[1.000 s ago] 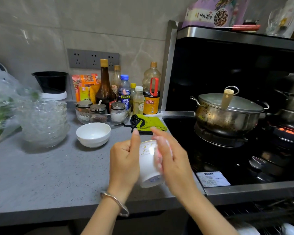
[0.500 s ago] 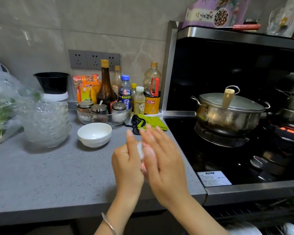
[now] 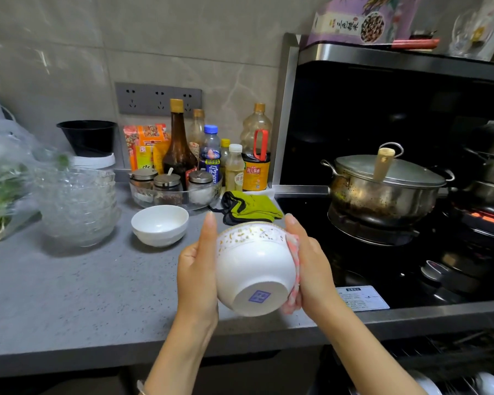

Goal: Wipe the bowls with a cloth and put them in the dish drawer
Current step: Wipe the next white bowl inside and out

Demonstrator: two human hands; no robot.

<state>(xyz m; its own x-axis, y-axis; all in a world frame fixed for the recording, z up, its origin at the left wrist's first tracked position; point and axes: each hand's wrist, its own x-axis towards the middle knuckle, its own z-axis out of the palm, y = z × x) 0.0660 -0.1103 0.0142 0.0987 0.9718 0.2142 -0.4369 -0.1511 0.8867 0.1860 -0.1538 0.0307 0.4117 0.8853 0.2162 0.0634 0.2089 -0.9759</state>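
Grey speckled stone countertop (image 3: 69, 295), black hob (image 3: 382, 266) adjoining at its right edge. Above front edge, near right corner: white porcelain bowl with gold-flecked rim band and blue base mark (image 3: 254, 269), clear of the surface, tilted, base towards viewer. Left hand (image 3: 196, 275) gripping bowl's left side, one digit extended to rim. Right hand (image 3: 311, 266) clasping pink-and-white checked cloth (image 3: 294, 252) against bowl's right side. Behind, towards back edge: plain white round bowl (image 3: 159, 225), upright. Further left: stack of clear glass bowls (image 3: 77, 206). Near back right corner: green-and-black fabric glove (image 3: 251, 206), lying flat. On hob: lidded steel pot (image 3: 382, 192).
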